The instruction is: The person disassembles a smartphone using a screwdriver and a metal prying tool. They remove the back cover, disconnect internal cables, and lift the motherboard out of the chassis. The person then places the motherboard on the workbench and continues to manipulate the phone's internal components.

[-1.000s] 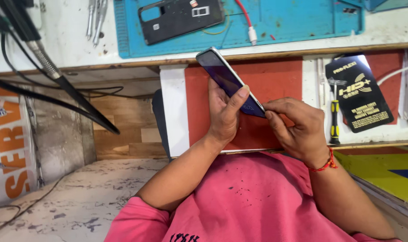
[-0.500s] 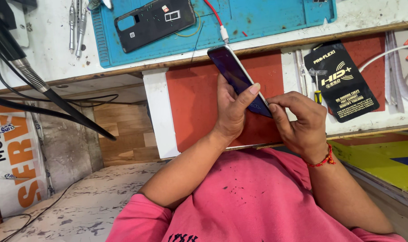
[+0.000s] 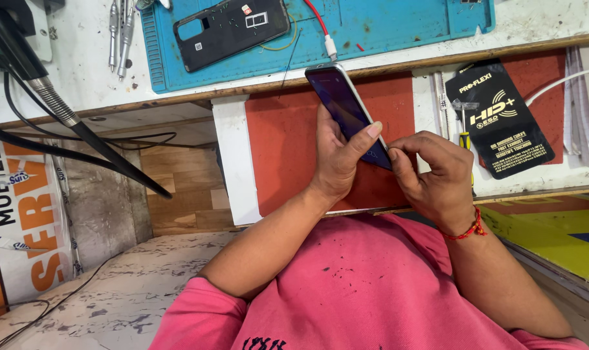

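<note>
phone (image 3: 343, 107) | held tilted in left hand (image 3: 336, 159) | right hand (image 3: 437, 178) pinching lower edge

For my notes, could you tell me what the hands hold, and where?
The left hand grips a smartphone around its lower half; the right hand pinches its bottom edge.

— What's on the desk (image 3: 67, 58)?
— Beyond the hands, a blue work mat (image 3: 385, 32) carrying a black phone back cover (image 3: 229, 29); tweezers (image 3: 121, 35) lie left of it. Right of the hands, a black packet (image 3: 501, 120) beside a small screwdriver (image 3: 466, 146)
</note>
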